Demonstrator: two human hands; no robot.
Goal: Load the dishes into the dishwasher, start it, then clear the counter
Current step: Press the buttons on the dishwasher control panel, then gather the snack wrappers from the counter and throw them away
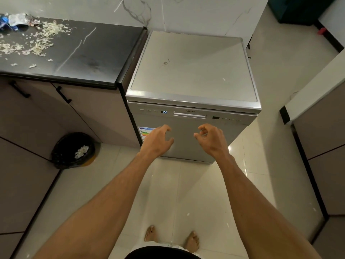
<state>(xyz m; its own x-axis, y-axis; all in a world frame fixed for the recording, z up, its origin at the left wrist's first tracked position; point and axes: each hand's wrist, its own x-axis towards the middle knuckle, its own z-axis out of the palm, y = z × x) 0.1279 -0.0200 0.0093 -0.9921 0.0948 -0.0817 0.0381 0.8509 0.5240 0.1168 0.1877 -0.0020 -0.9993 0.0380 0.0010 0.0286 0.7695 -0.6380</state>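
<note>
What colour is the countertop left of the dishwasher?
The glossy stone countertop is black with thin pale streaks; head view shows it best.

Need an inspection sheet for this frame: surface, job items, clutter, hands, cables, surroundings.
Surface: black counter, littered over its left part.
Job's things: dishwasher door closed, display reads P2; no dishes in view.
Clutter: pale scraps and crumpled wrappers on the counter.
Hands: left hand and right hand loosely curled, holding nothing, in front of the dishwasher door.
Cables: nothing seen.
Surroundings: black-lined bin on the tiled floor, scraps inside; cabinets under the counter.
</note>
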